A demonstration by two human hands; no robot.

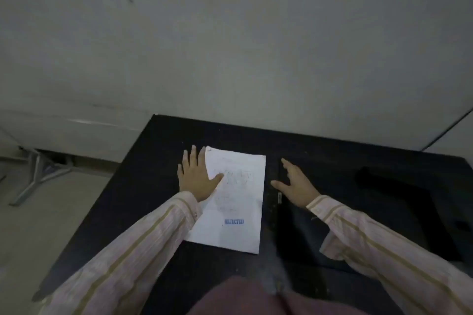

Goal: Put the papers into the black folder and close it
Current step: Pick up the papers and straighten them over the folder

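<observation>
papers (pixel 235 202) lie on the open black folder (pixel 302 235), unclosed; left hand (pixel 195 176) presses them flat, right hand (pixel 294 184) spread, grasping nothing.

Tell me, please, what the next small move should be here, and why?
Probably slide the papers rightward onto the black folder. The left hand already rests flat on their left edge, the right hand lies open on the folder beside them, and the sheets still lie outside it.
</observation>
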